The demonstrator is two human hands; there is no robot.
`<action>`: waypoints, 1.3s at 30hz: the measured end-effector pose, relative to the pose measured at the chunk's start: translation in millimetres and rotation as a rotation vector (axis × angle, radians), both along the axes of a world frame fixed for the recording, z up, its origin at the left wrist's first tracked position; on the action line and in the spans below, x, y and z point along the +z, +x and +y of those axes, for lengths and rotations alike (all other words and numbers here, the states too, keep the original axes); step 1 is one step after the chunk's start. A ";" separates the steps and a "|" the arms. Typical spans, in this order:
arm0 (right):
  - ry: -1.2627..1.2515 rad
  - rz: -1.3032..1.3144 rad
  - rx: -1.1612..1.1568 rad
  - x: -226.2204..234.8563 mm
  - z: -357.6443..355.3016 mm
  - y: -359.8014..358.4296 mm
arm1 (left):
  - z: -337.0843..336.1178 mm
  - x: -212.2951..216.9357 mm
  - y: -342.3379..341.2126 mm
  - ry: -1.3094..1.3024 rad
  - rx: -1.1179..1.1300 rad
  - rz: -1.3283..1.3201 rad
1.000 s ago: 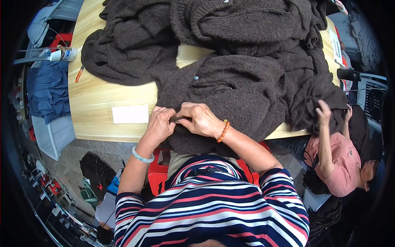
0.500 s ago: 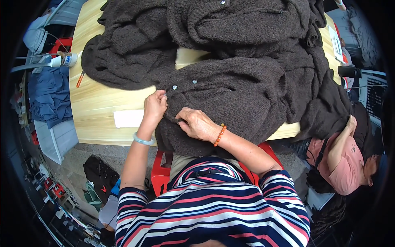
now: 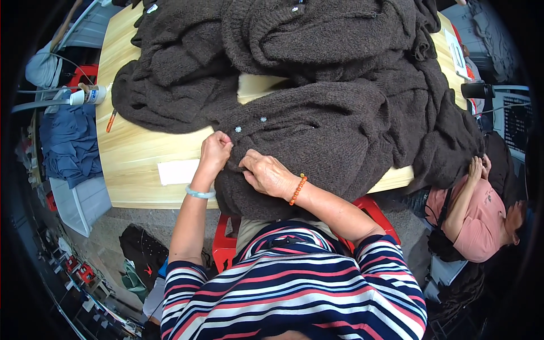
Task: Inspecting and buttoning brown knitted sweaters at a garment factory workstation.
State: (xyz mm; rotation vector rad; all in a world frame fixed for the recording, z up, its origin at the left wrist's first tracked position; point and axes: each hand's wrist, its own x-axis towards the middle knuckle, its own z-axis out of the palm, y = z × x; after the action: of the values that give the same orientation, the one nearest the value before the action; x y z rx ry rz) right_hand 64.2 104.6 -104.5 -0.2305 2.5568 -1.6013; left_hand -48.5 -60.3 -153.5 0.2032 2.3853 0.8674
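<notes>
A dark brown knitted cardigan [image 3: 323, 136] lies spread on the table in front of me. Two shiny buttons, a lower one [image 3: 238, 130] and an upper one [image 3: 263, 119], show along its left part. My left hand [image 3: 216, 153], with a pale bangle on the wrist, is closed at the cardigan's left edge, just below the buttons; its fingertips pinch the knit there. A little to the right, my right hand [image 3: 271, 174], wearing an orange bead bracelet, has thumb and forefinger closed on a fold of the same cardigan. Whatever small thing may be between the left fingertips is hidden.
More brown knitwear [image 3: 340, 39] is heaped at the table's far side. A white paper [image 3: 178, 171], an orange pen [image 3: 111, 121] and a jar [image 3: 95, 94] are at the left on the wooden table [image 3: 136, 181]. A co-worker [image 3: 470, 215] in pink handles brown knitwear at right.
My left hand has shifted slightly down from the buttons, still closed at the edge. My right hand has barely moved. The co-worker's second hand now shows, and the whole view has shifted a little.
</notes>
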 end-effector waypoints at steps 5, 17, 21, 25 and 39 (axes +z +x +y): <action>-0.017 0.011 -0.061 10.1 4.3 -1.3 | -13.6 38.4 11.7 0.611 0.197 -0.554; -0.019 0.132 -0.220 7.6 -8.9 1.1 | -21.4 43.4 25.0 0.841 0.320 -0.843; 0.053 0.065 -0.148 5.9 -5.3 0.6 | -21.0 45.1 28.7 0.822 0.324 -0.778; 0.050 0.030 -0.099 -0.7 1.4 -3.2 | -17.0 63.4 43.7 0.759 0.217 -0.534; 0.067 -0.070 0.069 -2.2 8.1 -4.8 | -21.3 38.6 53.5 0.406 -0.063 -0.074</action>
State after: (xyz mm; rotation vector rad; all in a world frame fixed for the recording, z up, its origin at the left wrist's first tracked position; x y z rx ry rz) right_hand 59.4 112.7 -106.7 -0.2486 2.5165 -1.4708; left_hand 5.0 -81.6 -114.9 0.3943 2.1009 1.2991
